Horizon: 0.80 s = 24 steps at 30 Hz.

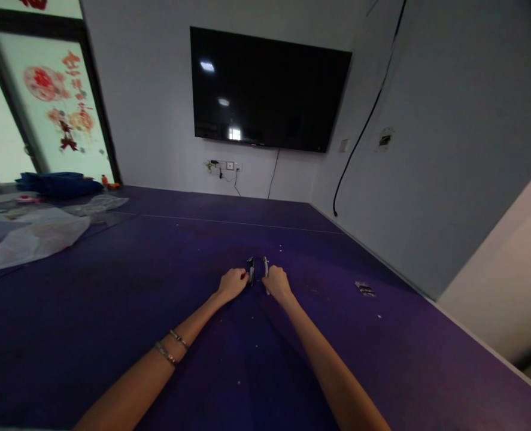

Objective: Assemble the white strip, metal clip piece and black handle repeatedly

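Centrally in frame, the left hand (pixel 233 284) gripped a dark object (pixel 251 272), the right hand (pixel 277 282) a slim pale object (pixel 266 266).

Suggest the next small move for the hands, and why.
Perhaps ease the light piece toward the dark piece: the right hand grips the first, the left hand the second, and a narrow gap separates them. Both are too small to identify.

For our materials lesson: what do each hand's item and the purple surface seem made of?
Dark item, left hand: perhaps glossy plastic or metal; bright streak.
Pale item, right hand: smooth, evenly pale plastic or metal, unclear.
Purple surface: perhaps matte vinyl or felt; little shine.
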Available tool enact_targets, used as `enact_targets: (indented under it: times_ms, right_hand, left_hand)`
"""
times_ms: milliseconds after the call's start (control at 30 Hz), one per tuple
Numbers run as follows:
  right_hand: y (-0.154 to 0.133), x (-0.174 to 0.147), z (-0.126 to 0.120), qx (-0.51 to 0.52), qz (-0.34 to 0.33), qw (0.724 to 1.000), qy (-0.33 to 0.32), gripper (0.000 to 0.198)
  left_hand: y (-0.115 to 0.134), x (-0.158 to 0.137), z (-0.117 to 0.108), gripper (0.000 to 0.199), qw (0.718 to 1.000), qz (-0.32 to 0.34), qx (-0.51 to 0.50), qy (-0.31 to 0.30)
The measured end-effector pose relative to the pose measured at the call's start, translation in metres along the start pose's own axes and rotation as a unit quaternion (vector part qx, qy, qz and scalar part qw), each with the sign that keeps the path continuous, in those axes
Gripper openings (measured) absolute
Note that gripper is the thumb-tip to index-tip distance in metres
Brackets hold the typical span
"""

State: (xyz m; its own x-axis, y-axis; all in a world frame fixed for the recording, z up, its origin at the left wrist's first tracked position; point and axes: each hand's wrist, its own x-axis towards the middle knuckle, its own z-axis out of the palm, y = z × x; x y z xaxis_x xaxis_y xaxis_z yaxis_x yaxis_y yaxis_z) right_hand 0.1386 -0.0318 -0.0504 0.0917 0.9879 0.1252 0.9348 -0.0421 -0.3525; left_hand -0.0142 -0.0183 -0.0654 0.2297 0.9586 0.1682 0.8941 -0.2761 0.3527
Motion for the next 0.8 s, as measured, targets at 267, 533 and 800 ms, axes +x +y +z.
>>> enact_targets:
  times_ms: [267,533,800]
  right_hand:
    - [0.000,-0.003,0.002,-0.009,-0.007,1.000,-0.001,0.024]
    - [0.022,0.002,-0.002,0.016,-0.010,0.999,0.032,0.038]
    - [0.149,-0.001,-0.038,0.020,-0.010,0.987,0.159,0.034]
  left_hand:
    - [-0.002,0.001,0.003,0.031,1.000,0.011,0.000,0.008]
    - [-0.007,0.003,0.008,0.033,0.998,-0.016,-0.020,0.054]
    - [-0.024,0.014,0.011,0.020,0.983,0.053,-0.080,0.159]
